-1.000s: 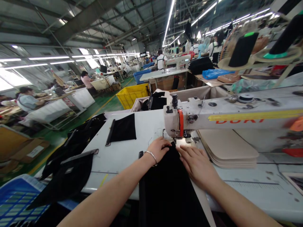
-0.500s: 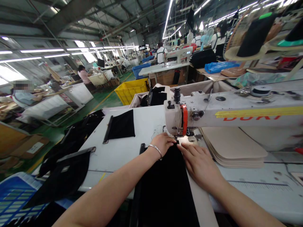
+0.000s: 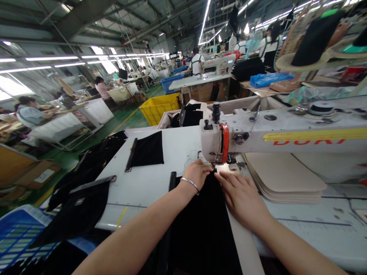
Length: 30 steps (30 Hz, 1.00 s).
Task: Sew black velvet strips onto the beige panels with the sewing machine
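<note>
A long black fabric piece (image 3: 206, 229) lies under the head of the sewing machine (image 3: 252, 133) and hangs toward me over the table's front edge. Beneath its right side shows a pale beige panel (image 3: 243, 240). My left hand (image 3: 196, 175), with a bracelet at the wrist, pinches the fabric's far end close to the needle area. Flat beside it rests my right hand (image 3: 239, 193), fingers stretched out, the fingertips at the fabric's right edge and the palm over the beige panel. A dark stiff strip (image 3: 172, 181) runs along the fabric's left side. The needle itself is hard to make out.
Another black piece with a dark strip (image 3: 147, 149) lies on the white table (image 3: 177, 145). Stacked beige panels (image 3: 286, 172) sit under the machine arm. A blue basket (image 3: 23, 229) stands at lower left, a yellow crate (image 3: 160, 109) beyond. Co-workers sit farther off.
The view has shifted slightly. Both hands stay at nearly the same place by the machine head, the left still pinching the fabric and the right still flat.
</note>
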{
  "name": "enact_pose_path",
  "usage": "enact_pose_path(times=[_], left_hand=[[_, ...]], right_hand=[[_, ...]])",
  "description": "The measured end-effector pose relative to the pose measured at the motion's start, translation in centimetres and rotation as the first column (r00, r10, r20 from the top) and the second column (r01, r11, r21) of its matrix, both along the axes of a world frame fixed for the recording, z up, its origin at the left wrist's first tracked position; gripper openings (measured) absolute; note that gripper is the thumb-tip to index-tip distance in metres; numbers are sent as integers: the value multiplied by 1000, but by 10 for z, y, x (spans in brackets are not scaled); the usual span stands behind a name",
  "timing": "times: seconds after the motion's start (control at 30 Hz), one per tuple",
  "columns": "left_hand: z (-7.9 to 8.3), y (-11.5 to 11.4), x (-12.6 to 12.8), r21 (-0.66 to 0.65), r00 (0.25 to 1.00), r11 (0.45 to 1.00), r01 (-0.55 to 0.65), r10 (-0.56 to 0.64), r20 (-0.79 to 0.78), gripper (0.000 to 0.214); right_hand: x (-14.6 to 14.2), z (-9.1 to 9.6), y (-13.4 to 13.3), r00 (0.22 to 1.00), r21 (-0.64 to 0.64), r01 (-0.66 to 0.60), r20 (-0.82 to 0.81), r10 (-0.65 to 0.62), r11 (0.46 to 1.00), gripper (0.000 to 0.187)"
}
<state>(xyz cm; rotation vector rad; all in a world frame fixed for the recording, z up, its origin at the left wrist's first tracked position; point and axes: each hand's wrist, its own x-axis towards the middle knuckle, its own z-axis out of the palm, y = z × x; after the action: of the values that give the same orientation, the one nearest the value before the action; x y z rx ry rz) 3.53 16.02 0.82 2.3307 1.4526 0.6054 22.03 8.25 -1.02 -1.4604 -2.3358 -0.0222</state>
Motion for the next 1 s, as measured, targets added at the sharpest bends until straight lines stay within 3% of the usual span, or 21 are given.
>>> enact_pose_path(times=[0.4, 0.53, 0.63, 1.0], left_hand=[[1, 2, 0, 45, 1000, 999, 18, -17, -11, 19], [0, -11, -7, 199, 976, 960, 198, -175, -130, 19], [-3, -23, -12, 229, 937, 912, 340, -308, -164, 24], [-4, -18, -15, 177, 922, 912, 370, -337, -190, 25]], right_hand=[[0, 1, -1, 1000, 11, -1, -6, 2, 1000, 48], [1, 0, -2, 1000, 13, -3, -21, 4, 1000, 46], [3, -2, -3, 999, 11, -33, -36, 33, 999, 42], [2, -2, -1, 999, 44, -35, -31, 36, 998, 43]])
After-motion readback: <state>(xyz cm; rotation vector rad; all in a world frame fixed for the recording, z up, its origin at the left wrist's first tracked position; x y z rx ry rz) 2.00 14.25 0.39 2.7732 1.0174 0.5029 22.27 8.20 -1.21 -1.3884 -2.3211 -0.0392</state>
